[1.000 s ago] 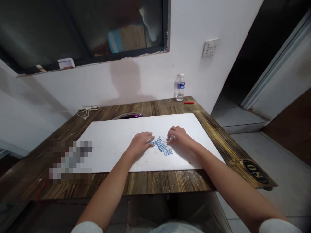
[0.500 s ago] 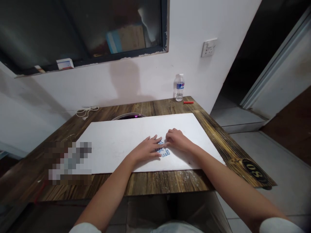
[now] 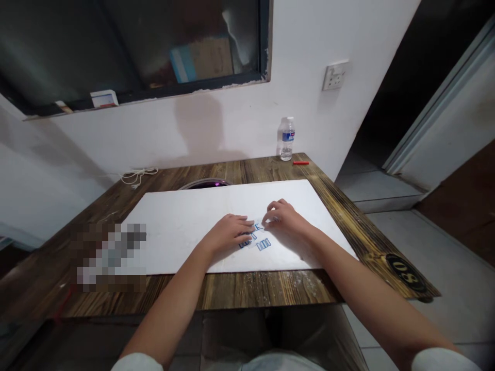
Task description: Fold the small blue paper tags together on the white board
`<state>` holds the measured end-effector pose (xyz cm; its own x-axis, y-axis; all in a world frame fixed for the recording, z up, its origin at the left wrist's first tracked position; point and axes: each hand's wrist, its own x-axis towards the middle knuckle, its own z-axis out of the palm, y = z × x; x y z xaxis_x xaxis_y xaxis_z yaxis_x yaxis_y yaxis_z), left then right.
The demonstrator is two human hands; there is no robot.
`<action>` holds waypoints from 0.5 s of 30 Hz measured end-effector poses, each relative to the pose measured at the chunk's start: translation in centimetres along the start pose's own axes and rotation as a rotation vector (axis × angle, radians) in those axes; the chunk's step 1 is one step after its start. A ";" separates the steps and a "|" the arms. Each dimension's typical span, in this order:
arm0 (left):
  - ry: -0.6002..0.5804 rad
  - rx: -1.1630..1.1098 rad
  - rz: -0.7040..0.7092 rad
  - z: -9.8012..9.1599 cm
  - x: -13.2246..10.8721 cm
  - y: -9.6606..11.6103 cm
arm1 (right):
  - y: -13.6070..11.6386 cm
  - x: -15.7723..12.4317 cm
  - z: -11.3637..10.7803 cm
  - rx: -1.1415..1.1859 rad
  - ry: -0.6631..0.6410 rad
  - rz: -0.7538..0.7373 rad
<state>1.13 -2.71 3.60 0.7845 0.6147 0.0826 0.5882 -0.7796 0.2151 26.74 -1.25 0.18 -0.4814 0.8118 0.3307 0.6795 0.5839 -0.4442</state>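
Note:
Small clear-looking pieces with blue outlines lie on a white board (image 3: 181,232), around the tips of my hands. My left hand (image 3: 229,232) rests on the board with its fingers stretched out, partly covering some blue-lined pieces (image 3: 243,242). Nearer to me, one blue-barred piece (image 3: 264,244) lies uncovered. My right hand (image 3: 284,216) has its fingers curled, thumb and forefinger together at the edge of a blue-marked piece (image 3: 257,226). What sits between those fingertips is too small to make out.
The board lies on a dark wooden table (image 3: 270,291). A water bottle (image 3: 286,139) and a red stick-like object (image 3: 300,163) stand near the wall, with a white cord (image 3: 135,176) at the back left. A dark round rim (image 3: 209,181) shows behind the board. A patch at left is blurred out.
My left hand has shifted slightly left, uncovering more of the blue-lined pieces. The right hand's fingers have lifted and arched a little.

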 end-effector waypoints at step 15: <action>-0.118 0.006 -0.193 0.3 -0.4 -1.3 | 0.3 -0.1 0.3 -0.137 -0.047 0.125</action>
<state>0.08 -2.00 3.00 0.6745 0.7346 -0.0739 0.7306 -0.6498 0.2096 26.78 -1.15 -0.22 -0.4116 0.8793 0.2395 0.8031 0.4742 -0.3608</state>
